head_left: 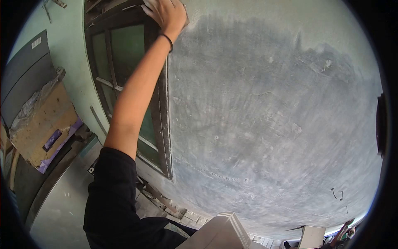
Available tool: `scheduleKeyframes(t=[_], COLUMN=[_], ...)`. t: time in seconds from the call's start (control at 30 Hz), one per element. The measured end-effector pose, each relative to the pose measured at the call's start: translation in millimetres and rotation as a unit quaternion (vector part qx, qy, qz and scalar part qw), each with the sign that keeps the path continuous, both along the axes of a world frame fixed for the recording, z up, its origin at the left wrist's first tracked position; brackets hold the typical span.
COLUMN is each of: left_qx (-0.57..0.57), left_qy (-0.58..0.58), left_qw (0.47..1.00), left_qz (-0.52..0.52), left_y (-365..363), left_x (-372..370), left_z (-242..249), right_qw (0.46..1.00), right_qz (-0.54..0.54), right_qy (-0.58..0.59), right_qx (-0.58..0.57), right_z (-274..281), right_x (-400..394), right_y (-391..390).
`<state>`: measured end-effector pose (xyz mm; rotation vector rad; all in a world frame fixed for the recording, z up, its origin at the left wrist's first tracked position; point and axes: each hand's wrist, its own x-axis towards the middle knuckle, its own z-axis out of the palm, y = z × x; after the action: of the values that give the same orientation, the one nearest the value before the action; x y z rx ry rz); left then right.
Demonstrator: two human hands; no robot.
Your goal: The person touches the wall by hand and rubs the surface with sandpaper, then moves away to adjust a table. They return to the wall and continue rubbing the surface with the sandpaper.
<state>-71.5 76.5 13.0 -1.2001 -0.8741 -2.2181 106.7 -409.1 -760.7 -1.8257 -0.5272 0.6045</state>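
My left hand (169,17) is raised high against the wall, beside the upper corner of a dark wooden window frame (165,120). The top edge of the picture cuts off part of it. Whitish dust coats the fingers. A thin dark edge of something shows under the hand's right side, pressed to the wall, but its kind is hidden. Around the wrist sits a black band (168,41). The wall (257,112) has a large grey, patchy, scraped-looking area below pale green paint. My right hand is out of view.
On the left, a worn cardboard box (47,124) and a dark grey panel (27,74) lean by a pale green wall. A pale, box-like object (217,232) juts up at the bottom. Hooks (338,194) stick out low on the right, above another person's arm (343,233).
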Motion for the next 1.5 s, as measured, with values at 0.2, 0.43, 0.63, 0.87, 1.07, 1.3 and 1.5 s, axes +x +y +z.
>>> scheduleKeyframes(t=[0.2,0.43,0.63,0.87,1.07,1.3,1.5], left_qx=[0.014,0.020,0.005,-0.058,0.062,0.109,0.103], left_qy=[-0.007,-0.015,-0.001,0.078,0.047,0.071,0.107], left_qw=[0.999,0.999,1.000,0.995,0.997,0.989,0.984], left_qz=[0.039,0.025,0.015,-0.027,0.002,-0.068,-0.095], left_y=[8.2,4.5,-5.5,-17.0,3.9,12.7,-22.4], left_x=[-9.3,-6.6,-3.7,-8.6,-3.8,-12.8,-13.2], left_z=[62.5,15.6,-24.8,-80.0,-89.6,-99.5,-131.3], right_qw=[0.998,0.998,0.999,0.991,0.982,0.967,0.967], right_qz=[-0.009,0.004,-0.006,-0.021,-0.082,-0.116,-0.121], right_qy=[-0.068,-0.065,-0.053,-0.130,-0.158,-0.218,-0.214], right_qx=[0.006,0.000,-0.004,-0.013,-0.062,-0.060,-0.070], right_z=[-2.8,-5.8,-5.5,14.0,43.7,31.6,52.9], right_x=[9.9,6.8,-2.2,0.7,4.5,-1.2,-19.8], right_y=[11.7,-1.5,-12.4,-14.0,-53.5,-111.2,-116.5])
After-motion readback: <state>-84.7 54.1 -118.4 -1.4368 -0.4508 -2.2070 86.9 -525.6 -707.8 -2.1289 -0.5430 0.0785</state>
